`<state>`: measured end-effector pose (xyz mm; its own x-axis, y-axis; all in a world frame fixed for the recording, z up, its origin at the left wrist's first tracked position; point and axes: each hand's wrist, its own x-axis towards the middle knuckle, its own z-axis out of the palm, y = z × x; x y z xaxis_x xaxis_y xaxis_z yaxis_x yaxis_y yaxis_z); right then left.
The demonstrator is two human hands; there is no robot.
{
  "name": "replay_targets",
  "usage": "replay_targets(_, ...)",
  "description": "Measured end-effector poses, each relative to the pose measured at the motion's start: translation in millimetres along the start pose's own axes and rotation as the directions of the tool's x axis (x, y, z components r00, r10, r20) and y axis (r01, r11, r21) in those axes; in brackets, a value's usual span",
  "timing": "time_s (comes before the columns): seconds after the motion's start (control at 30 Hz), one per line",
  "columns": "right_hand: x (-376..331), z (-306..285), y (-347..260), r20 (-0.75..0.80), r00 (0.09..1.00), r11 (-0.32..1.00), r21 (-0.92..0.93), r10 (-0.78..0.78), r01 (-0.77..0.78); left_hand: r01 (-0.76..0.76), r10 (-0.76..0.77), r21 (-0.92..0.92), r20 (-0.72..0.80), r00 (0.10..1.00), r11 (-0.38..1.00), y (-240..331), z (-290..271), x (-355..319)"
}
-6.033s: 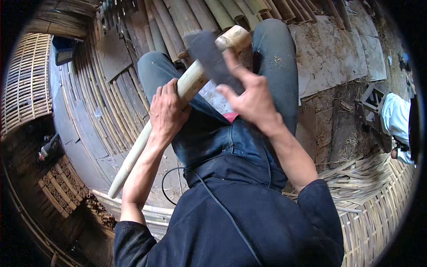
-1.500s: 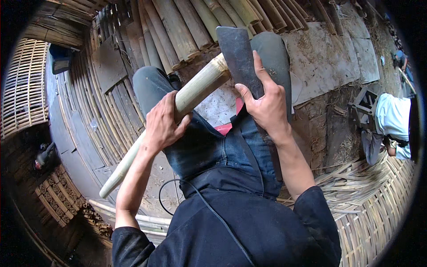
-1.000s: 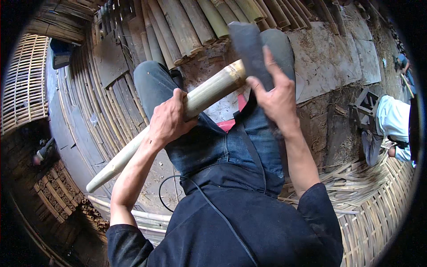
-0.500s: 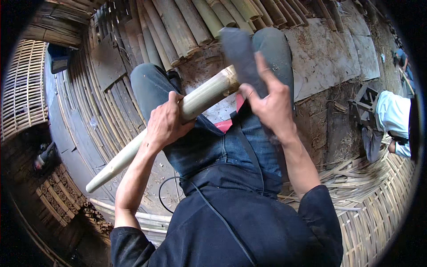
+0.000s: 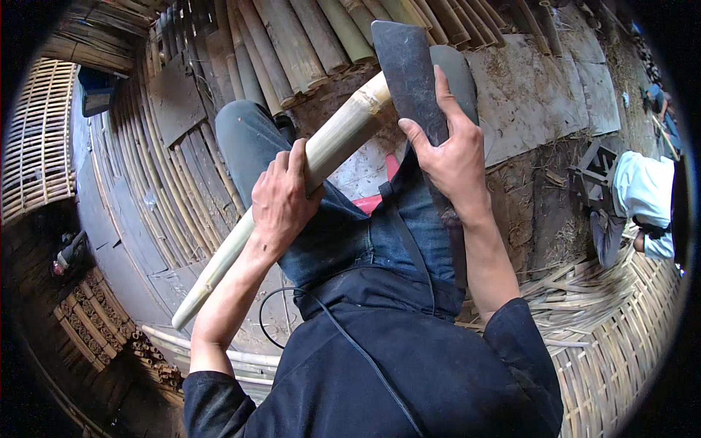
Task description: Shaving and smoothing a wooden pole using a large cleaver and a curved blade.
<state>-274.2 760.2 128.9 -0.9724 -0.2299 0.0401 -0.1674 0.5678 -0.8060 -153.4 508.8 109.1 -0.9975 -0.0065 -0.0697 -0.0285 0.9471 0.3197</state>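
Note:
My left hand (image 5: 283,191) is wrapped round a pale green bamboo pole (image 5: 343,142), which slants from lower left to upper right across my lap. Its upper end has a tan, scraped-looking node and sits close against the edge of a broad, dark machete blade (image 5: 406,69). Whether edge and bamboo touch there I cannot tell. My right hand (image 5: 454,157) grips the machete by the lower part of its blade, thumb and forefinger lying along the flat. The machete's dark handle end runs down beside my right forearm, partly hidden by it.
Split bamboo lengths (image 5: 292,44) lie in a row ahead of my knees. Thin bamboo poles (image 5: 157,182) line the left side. Woven bamboo matting (image 5: 621,343) and loose strips spread at lower right. A person in a white top (image 5: 642,186) crouches at far right.
The machete blade has turned more upright, its tip shifting right and up. The bamboo pole's lower end has moved right, and the pole tilts more steeply. Both hands keep their grip.

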Motion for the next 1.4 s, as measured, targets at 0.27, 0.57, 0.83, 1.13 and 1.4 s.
replay_targets(0.27,15,-5,0,-0.012,0.999,0.999,0.009,0.034,-0.034,-0.013,0.014,0.073,-0.021,1.000,0.997,1,5,-5)
replay_targets(0.57,1,-5,17,-0.015,0.998,0.996,-0.064,0.057,-0.058,-0.072,0.078,0.204,-0.023,0.997,0.976,6,17,-11)
replay_targets(0.83,-9,0,20,-0.008,0.998,0.998,0.041,0.055,-0.055,-0.089,0.107,0.215,-0.070,0.992,0.972,4,23,-14)
replay_targets(1.13,-14,4,-2,0.002,0.996,0.996,0.023,0.087,-0.087,-0.036,0.052,0.215,-0.069,0.996,0.976,9,23,-9)
replay_targets(1.4,-5,11,-7,0.175,0.958,0.972,0.024,0.228,-0.235,-0.042,0.093,0.325,-0.143,0.985,0.945,9,35,-12)
